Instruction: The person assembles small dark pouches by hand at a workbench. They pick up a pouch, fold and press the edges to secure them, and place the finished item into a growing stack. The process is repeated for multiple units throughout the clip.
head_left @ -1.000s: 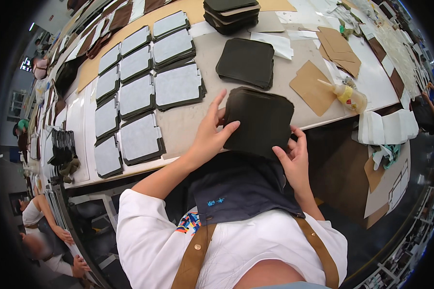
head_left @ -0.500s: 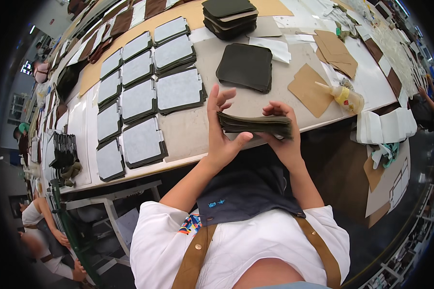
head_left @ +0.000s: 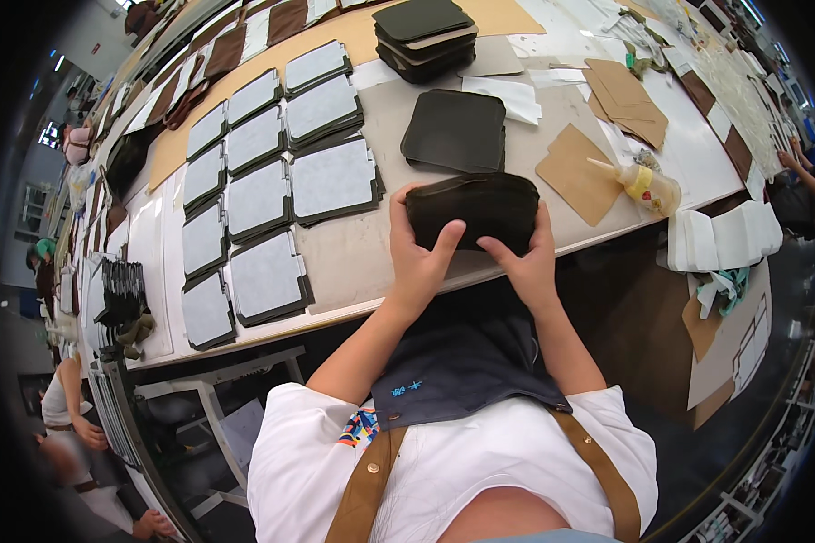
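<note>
Between my two hands is a stack of dark flat pieces (head_left: 469, 210), tilted so that a dark broad side faces me. My left hand (head_left: 423, 244) grips its left end, thumb across the near side. On the right end, my right hand (head_left: 527, 258) holds on in the same way; the fingers behind the stack are hidden. Just beyond lies a low pile of dark rounded-corner pieces (head_left: 453, 131) on the table (head_left: 362, 258). Farther back stands a taller stack of similar dark pieces (head_left: 424, 41) with lighter layers in it.
Rows of piles with pale grey tops and dark edges (head_left: 261, 276) cover the table's left. To the right lie tan card pieces (head_left: 575, 172) and a yellowish squeeze bottle (head_left: 647, 187). White folded sheets (head_left: 723, 238) hang at the right edge. Another person's arm (head_left: 81, 416) shows lower left.
The stack has turned from edge-on to showing its dark broad side. My fingers, spread before, have closed around both ends, with the thumbs now on the near side.
</note>
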{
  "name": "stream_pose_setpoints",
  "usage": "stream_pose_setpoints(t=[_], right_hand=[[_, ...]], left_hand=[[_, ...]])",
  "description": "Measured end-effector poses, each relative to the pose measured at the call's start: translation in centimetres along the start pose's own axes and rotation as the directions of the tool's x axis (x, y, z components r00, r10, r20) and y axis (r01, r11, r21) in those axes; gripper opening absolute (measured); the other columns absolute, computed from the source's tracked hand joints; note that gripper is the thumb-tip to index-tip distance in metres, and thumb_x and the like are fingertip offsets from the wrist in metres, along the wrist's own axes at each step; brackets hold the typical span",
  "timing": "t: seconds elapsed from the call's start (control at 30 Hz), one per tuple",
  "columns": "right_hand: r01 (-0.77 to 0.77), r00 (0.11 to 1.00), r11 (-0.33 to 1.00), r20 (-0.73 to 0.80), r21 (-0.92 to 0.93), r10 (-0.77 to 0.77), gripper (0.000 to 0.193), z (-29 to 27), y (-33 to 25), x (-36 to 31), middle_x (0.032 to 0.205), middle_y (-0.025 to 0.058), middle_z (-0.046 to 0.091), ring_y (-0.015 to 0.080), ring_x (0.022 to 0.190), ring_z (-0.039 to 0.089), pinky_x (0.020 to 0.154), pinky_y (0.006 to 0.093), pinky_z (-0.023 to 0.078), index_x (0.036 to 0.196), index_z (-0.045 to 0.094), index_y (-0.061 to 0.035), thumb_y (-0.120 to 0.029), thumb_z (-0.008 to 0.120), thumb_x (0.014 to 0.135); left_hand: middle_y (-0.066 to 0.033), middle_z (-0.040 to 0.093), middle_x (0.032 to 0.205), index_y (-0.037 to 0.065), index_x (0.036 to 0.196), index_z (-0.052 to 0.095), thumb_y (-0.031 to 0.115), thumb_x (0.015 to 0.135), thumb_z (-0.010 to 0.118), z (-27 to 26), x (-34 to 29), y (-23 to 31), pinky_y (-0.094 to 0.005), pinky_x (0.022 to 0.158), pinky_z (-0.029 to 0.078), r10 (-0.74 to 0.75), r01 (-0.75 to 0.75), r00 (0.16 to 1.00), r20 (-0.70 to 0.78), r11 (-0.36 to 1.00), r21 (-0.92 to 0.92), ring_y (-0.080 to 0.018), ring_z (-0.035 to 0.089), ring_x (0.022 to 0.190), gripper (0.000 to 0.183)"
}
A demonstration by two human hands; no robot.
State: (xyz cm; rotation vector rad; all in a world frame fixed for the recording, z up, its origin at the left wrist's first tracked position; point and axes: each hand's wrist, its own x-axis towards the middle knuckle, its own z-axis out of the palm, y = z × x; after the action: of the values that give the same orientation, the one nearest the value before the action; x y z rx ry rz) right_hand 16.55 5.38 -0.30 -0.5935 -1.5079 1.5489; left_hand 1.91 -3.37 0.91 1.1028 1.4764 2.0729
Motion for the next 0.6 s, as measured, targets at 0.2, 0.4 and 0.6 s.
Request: stream_pose_setpoints(t=[0.2, 0.4, 0.6], right_hand=[[0.174, 0.985, 0.983, 0.009, -0.051, -0.174, 0.048, 0.1, -0.4, 1.1, 0.110, 0.0051, 0.067, 0.0138, 0.102, 0.065, 0.092, 0.0289, 0.052, 0.121, 0.056, -0.0039, -0.002, 0.086, 0.082], [0.274, 0.962, 0.949, 0.032, -0.159, -0.272, 0.052, 0.6, -1.2, 1.1, 0.105, 0.0064, 0.069, 0.0168, 0.097, 0.066, 0.090, 0.0302, 0.053, 0.121, 0.060, -0.0024, -0.010, 0.090, 0.079], [0.171, 0.985, 0.966, 0.050, -0.195, -0.164, 0.036, 0.2, -2.1, 2.8, 0.098, 0.0051, 0.071, 0.0111, 0.092, 0.066, 0.083, 0.0276, 0.053, 0.113, 0.065, -0.0042, -0.012, 0.086, 0.084]], left_hand=[[-0.0107, 0.060, 0.113, 0.002, 0.126, 0.051, 0.007, 0.095, 0.072, 0.0, 0.4, 1.0, -0.0306, 0.097, 0.048, 0.220, -0.218, 0.975, 0.025, 0.975, -0.051, -0.0185, 0.059, 0.109, 0.038], [-0.0132, 0.067, 0.117, 0.001, 0.123, 0.059, 0.027, 0.107, 0.055, 0.3, 1.2, 1.7, -0.0361, 0.105, 0.045, 0.062, -0.064, 0.997, 0.039, 0.995, 0.071, -0.0195, 0.061, 0.114, 0.030], [-0.0096, 0.069, 0.110, 0.000, 0.113, 0.063, 0.019, 0.109, 0.052, 0.0, 2.9, 1.6, -0.0321, 0.099, 0.047, -0.104, 0.100, 0.993, -0.050, 0.992, -0.082, -0.0153, 0.062, 0.106, 0.023]])
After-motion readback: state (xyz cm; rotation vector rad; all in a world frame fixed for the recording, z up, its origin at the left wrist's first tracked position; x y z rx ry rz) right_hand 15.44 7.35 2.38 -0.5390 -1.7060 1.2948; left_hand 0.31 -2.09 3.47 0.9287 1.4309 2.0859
